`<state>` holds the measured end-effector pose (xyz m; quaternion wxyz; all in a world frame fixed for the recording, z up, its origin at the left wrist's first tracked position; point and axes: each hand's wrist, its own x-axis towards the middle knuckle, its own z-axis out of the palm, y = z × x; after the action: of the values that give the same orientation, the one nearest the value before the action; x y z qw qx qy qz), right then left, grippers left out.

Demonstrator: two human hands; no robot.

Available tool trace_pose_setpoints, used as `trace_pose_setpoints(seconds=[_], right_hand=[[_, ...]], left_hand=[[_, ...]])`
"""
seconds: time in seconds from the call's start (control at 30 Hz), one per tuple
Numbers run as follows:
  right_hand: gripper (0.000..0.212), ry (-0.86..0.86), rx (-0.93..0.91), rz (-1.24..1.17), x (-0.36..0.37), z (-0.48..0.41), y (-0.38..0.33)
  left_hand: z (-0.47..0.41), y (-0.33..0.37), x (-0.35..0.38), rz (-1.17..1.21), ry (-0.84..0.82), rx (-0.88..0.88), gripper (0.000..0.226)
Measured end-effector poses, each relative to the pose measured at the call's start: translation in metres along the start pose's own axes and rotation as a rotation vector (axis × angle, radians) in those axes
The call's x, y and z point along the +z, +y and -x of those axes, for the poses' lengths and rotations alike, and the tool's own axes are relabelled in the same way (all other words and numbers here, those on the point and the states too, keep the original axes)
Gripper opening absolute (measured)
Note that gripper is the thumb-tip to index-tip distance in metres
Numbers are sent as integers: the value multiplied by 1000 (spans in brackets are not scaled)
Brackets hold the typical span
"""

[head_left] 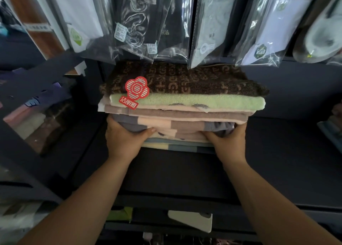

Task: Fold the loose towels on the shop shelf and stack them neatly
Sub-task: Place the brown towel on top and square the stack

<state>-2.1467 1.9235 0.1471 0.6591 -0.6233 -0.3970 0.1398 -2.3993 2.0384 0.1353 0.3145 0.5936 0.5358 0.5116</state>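
Towel stack (185, 115) sits on the dark shelf (185, 167), brown towel (185, 80) on top. Left hand (124, 139) and right hand (227, 141) grip its lower layers at either side, thumbs pressed on front, other fingers hidden.

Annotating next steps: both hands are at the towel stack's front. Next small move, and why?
Probably ease the grey towel back and flatten it: left hand and right hand pinch its front edge, which looks bunched beneath the flat green towel.
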Motion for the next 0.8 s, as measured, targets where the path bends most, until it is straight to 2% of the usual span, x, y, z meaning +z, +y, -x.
trace_pose_setpoints(seconds=[0.13,0.3,0.4,0.53,0.67,0.8], right_hand=[[129,24,22,3,-22,20,-16],[115,48,68,29,-25,32,-24],[127,65,58,42,-12,28,-24],[138,131,64,105,5,17,-23],[134,193,62,216,9,6,-28],[119,212,66,272,5,-5,-29]], left_hand=[[14,3,-19,148,6,22,115],[11,6,-28,164,62,43,94],[4,12,-25,129,36,67,93],[-3,22,-15,72,103,77,93],[-5,27,-4,6,156,75,93],[-5,27,-2,-13,143,48,93]])
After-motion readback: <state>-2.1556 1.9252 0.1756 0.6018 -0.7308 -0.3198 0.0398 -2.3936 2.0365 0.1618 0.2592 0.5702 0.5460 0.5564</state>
